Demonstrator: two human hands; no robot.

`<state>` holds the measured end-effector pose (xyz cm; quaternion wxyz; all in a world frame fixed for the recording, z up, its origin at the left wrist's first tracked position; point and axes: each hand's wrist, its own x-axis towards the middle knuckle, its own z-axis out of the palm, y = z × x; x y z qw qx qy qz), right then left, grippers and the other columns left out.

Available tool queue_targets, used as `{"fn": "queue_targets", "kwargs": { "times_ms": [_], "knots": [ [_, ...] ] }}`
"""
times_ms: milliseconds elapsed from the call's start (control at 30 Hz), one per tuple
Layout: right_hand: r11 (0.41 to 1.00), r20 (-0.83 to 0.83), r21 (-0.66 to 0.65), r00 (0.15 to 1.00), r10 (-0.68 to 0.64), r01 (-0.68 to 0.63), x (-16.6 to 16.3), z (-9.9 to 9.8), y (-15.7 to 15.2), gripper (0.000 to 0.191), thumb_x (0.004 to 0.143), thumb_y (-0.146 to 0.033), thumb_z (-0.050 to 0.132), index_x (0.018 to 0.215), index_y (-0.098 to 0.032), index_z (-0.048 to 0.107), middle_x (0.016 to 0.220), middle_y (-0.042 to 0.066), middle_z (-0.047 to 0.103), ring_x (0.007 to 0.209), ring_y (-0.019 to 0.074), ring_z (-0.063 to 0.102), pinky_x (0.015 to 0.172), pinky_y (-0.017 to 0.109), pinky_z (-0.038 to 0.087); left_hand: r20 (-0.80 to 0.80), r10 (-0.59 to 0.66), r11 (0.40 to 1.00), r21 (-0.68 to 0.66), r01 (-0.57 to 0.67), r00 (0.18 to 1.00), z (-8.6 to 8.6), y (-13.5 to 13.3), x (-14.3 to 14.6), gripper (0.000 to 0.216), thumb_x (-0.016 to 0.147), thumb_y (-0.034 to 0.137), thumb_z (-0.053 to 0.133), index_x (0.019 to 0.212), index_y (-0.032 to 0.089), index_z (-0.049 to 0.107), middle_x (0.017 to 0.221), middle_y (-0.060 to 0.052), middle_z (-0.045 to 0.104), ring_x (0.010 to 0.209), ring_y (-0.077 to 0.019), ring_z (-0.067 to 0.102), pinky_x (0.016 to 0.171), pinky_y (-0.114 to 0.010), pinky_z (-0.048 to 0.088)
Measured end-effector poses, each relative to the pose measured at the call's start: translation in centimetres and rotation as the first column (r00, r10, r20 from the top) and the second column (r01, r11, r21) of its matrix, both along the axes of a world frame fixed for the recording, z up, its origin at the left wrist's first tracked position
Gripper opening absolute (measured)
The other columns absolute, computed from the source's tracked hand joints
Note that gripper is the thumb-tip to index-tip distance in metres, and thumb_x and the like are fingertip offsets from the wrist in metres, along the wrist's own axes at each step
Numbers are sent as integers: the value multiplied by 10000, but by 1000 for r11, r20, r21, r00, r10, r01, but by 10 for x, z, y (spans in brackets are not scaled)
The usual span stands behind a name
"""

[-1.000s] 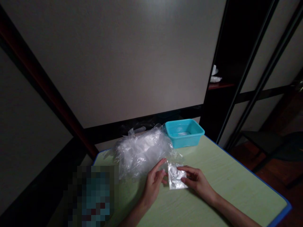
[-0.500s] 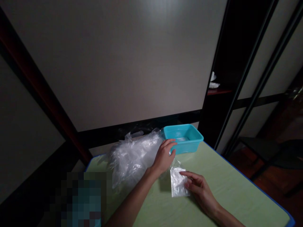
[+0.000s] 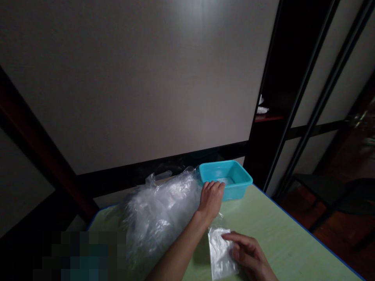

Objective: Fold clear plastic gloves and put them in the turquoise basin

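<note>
My left hand is closed, its fingers curled over the near rim of a turquoise plastic basin. Something pale and clear lies on the basin's floor. Closer to me, my right hand pinches the right edge of a small clear plastic bag, the index finger resting across its front and the thumb tucked by the side. The bag's top reaches up towards my left wrist. A big crumpled heap of clear plastic bags lies to the left, partly behind my left forearm.
The light green table has a blue edge. A large pale sliding door stands right behind it. To the right are an open dark cupboard with white items on a shelf and a dark chair.
My left hand has gone from spread fingers to curled ones at the basin's rim. My right hand stays at the small bag. The view has tilted slightly up.
</note>
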<state>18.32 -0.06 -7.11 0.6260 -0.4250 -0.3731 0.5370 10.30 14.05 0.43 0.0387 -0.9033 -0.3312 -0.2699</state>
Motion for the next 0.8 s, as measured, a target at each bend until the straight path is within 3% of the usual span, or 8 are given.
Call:
{"fn": "queue_targets", "kwargs": {
  "times_ms": [167, 333, 433, 567, 800],
  "knots": [
    [999, 42, 27, 999, -27, 26, 2, -11, -1, 328, 566, -444, 748, 849, -279, 731, 823, 42, 643, 661, 168, 544, 595, 268, 389, -6, 37, 998, 45, -37, 999, -4, 0, 2, 123, 813, 69, 513, 861, 160, 579, 810, -32, 627, 784, -207, 559, 686, -327, 393],
    [998, 63, 25, 997, -51, 50, 2, -7, -5, 359, 557, -484, 742, 846, -272, 732, 871, 59, 651, 754, 213, 574, 656, 301, 407, 21, 10, 997, 79, -12, 1000, -9, -1, 1, 110, 825, 89, 522, 789, 175, 580, 743, -5, 614, 737, -182, 550, 639, -303, 368],
    [998, 58, 30, 997, -52, 51, 3, 2, -7, 327, 584, -468, 733, 855, -285, 727, 927, 61, 653, 798, 224, 578, 683, 311, 414, 40, -35, 993, 115, 30, 999, -12, -6, -2, 117, 839, 101, 510, 783, 176, 580, 720, -2, 606, 719, -173, 541, 629, -301, 350],
    [997, 130, 67, 991, -30, 21, 9, 18, -12, 298, 614, -477, 712, 857, -304, 724, 830, 57, 651, 725, 213, 575, 646, 310, 430, 73, -112, 979, 179, 98, 991, -18, -18, -10, 143, 866, 125, 467, 792, 171, 582, 690, -9, 592, 700, -168, 530, 616, -305, 324],
    [972, 341, 201, 921, -186, 122, 38, 55, -23, 239, 646, -448, 703, 830, -298, 736, 889, 85, 693, 836, 263, 609, 671, 337, 485, 136, -192, 955, 255, 153, 972, -25, -51, -29, 262, 924, 180, 367, 778, 165, 584, 643, -3, 568, 627, -141, 505, 581, -296, 301]
  ]
}}
